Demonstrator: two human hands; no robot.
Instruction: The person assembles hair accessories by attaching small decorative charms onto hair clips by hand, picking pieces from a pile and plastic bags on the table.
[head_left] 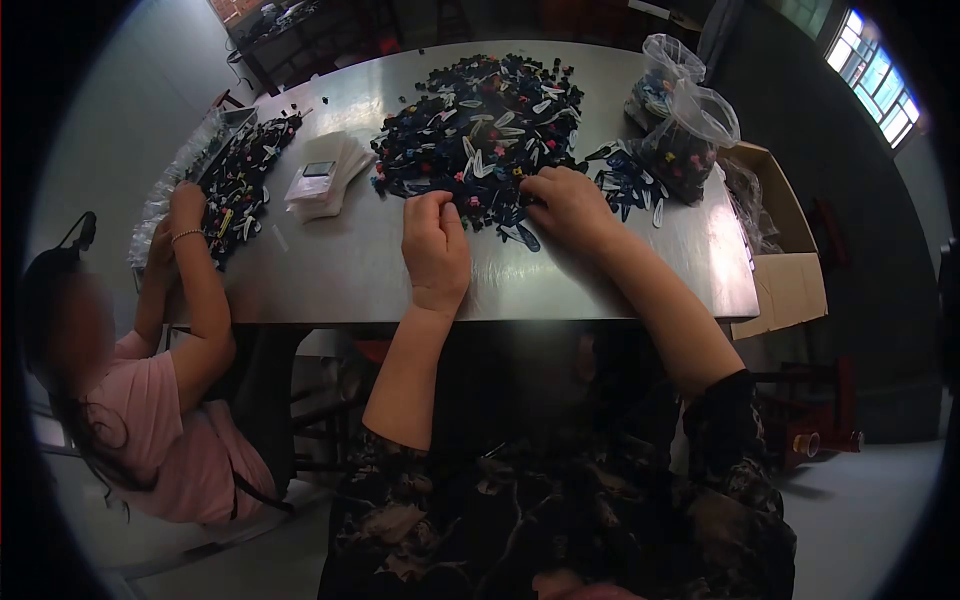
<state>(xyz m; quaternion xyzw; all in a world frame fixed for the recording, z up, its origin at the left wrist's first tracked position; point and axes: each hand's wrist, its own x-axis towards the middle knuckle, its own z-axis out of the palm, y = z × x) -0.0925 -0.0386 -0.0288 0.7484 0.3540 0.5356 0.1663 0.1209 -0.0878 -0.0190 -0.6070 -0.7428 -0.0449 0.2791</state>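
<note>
Left grip [437, 250] curled, right grip [570, 205] at hair-clip pile [480, 120] just ahead; can't tell if either pinches anything; pick singly, snags likely

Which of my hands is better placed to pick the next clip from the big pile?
Right, probably. Your right hand reaches over the edge of the big pile, apparently touching it. Your left hand is curled at the pile's near edge, mostly over bare table; whether it holds anything is hidden.
</note>
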